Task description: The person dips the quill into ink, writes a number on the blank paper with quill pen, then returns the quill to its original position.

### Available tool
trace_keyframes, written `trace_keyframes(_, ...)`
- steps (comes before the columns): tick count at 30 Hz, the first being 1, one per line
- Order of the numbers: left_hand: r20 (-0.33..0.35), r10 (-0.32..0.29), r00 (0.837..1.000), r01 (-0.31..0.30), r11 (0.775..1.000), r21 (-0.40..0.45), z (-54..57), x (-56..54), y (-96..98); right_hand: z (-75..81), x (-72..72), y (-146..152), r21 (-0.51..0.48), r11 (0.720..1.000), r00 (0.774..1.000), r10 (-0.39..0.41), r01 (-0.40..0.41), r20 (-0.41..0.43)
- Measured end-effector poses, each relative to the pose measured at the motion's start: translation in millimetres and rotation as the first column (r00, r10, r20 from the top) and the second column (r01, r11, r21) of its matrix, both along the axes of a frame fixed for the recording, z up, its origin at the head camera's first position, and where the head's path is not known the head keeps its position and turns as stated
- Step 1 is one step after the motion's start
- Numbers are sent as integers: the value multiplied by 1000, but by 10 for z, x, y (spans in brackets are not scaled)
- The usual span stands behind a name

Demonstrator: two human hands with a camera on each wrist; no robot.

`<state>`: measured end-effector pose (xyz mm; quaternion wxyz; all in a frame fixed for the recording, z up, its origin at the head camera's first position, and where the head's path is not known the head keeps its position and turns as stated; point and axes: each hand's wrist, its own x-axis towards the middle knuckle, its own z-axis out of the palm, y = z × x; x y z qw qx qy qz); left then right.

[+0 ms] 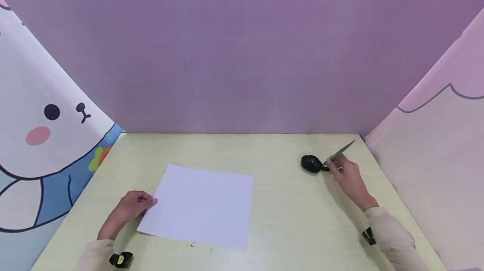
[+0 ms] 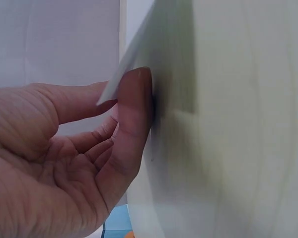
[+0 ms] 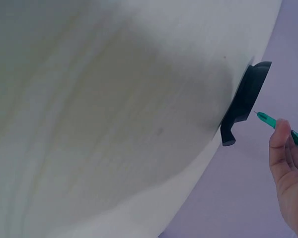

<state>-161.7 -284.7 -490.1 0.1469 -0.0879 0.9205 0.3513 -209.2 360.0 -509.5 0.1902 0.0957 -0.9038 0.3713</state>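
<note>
A white sheet of paper (image 1: 200, 206) lies on the table in the head view. At its left edge my left hand (image 1: 132, 206) pinches the paper between thumb and forefinger; the left wrist view shows the paper's corner (image 2: 120, 79) lifted off the table there. My right hand (image 1: 348, 176) grips a slim green pen (image 1: 343, 149) at the far right. In the right wrist view the thin tip of the pen (image 3: 266, 119) points at a black pen stand (image 3: 246, 94), with a small gap between. The black stand (image 1: 311, 164) has a rounded body and a short stub.
A pale wooden table (image 1: 280, 212) spreads under everything, with small dark marks (image 1: 192, 245) near the paper's lower edge. Behind it rises a purple wall (image 1: 242, 52). Printed side panels stand at left (image 1: 56, 145) and right (image 1: 438, 170). Each wrist wears a black device (image 1: 122, 259).
</note>
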Motion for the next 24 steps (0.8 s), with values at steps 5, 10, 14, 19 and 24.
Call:
trace_keyframes(5, 26, 2, 1000, -3, 1000, 15, -8, -9, 30, 13, -29, -23, -13, 1000, 1000, 12, -12, 26)
trace_keyframes(10, 44, 7, 999, -10, 997, 72, -6, -5, 50, 0, -66, -32, 15, 1000, 999, 15, -15, 35)
trace_keyframes(14, 41, 6, 999, -10, 995, 95, -1, -6, 55, -10, -95, -41, 26, 1000, 999, 13, -15, 45)
trace_keyframes(19, 58, -3, 998, -4, 993, 118, -16, -24, 67, -30, -104, -26, 26, 1000, 999, 15, -16, 45)
trace_keyframes(24, 81, 0, 997, -10, 992, 128, 0, -30, 72, -25, -121, -46, 15, 1000, 999, 27, -27, 33)
